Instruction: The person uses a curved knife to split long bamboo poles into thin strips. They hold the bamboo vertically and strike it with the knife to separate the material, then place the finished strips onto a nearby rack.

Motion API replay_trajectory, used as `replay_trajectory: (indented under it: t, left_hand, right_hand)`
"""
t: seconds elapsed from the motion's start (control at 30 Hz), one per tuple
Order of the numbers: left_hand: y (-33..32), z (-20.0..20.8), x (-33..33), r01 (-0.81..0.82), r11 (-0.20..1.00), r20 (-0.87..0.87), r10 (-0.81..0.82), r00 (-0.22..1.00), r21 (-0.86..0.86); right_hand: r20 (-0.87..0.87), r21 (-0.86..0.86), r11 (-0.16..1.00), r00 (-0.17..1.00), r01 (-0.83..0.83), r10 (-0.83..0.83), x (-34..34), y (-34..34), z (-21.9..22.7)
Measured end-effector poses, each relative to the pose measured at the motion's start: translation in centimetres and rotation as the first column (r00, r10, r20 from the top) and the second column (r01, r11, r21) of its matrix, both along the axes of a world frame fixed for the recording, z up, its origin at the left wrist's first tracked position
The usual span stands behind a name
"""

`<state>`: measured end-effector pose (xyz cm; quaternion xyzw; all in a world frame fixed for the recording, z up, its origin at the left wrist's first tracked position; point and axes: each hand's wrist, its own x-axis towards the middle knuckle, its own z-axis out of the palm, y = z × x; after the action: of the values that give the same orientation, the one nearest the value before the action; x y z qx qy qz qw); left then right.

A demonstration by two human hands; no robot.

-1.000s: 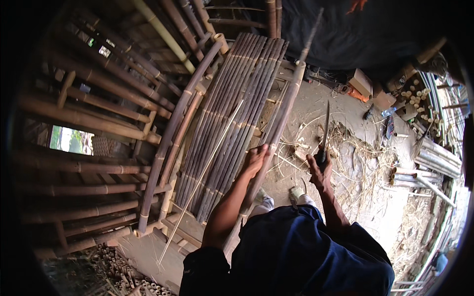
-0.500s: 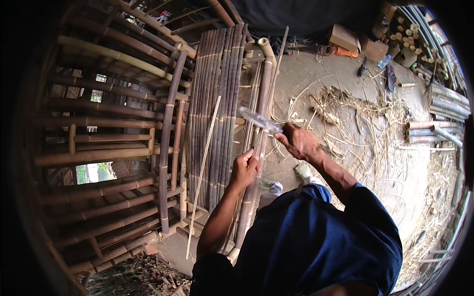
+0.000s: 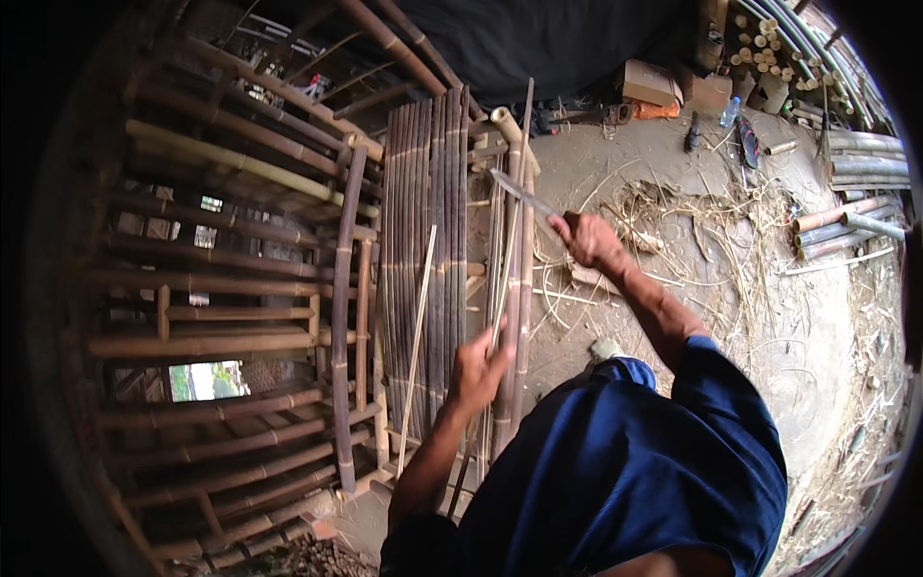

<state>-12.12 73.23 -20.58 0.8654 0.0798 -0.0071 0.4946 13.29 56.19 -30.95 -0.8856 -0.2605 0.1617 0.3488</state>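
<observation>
Gripping knife (image 3: 526, 196), right hand (image 3: 591, 240) curled, left hand (image 3: 477, 373) around thin strip (image 3: 505, 279)

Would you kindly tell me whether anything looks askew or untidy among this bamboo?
Yes: a pale strip lies slanted across the dark slats, out of line with their parallel run. Rightward, tangled shavings litter the floor.

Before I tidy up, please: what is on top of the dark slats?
A thin pale strip lies along the dark slats. The left hand and forearm hide part near the right corner; anything there cannot be seen.
</observation>
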Motion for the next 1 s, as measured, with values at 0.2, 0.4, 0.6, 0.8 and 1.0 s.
replay_trajectory:
  t: [0.2, 0.4, 0.6, 0.8, 1.0]
  left_hand:
    - [0.4, 6.3, -8.9, 0.078, 0.997, -0.271, -0.076, 0.960, -0.004]
    - [1.9, 6.2, -12.8, -0.009, 1.000, -0.315, 0.008, 0.949, -0.002]
    - [4.0, 6.0, -19.4, -0.272, 0.930, -0.471, 0.130, 0.873, -0.247]
    - [3.7, 1.1, -6.1, -0.138, 0.954, -0.312, 0.221, 0.924, 0.265]
    - [1.2, 2.4, 3.4, -0.236, 0.923, -0.146, 0.200, 0.969, -0.303]
  right_hand:
    - [0.498, 0.040, 0.983, 0.849, 0.181, -0.177, 8.7, -4.3, -1.3]
    - [0.185, 0.084, 0.965, 0.947, 0.250, -0.262, 9.4, -3.6, 1.4]
    - [0.040, 0.102, 0.787, 0.788, 0.608, -0.614, 16.3, -8.7, 0.7]
    - [-0.239, 0.115, 0.990, 0.970, 0.076, -0.047, -1.3, 0.9, 3.6]
    - [0.078, 0.413, 0.866, 0.959, -0.281, 0.274, -15.8, 3.3, 4.5]
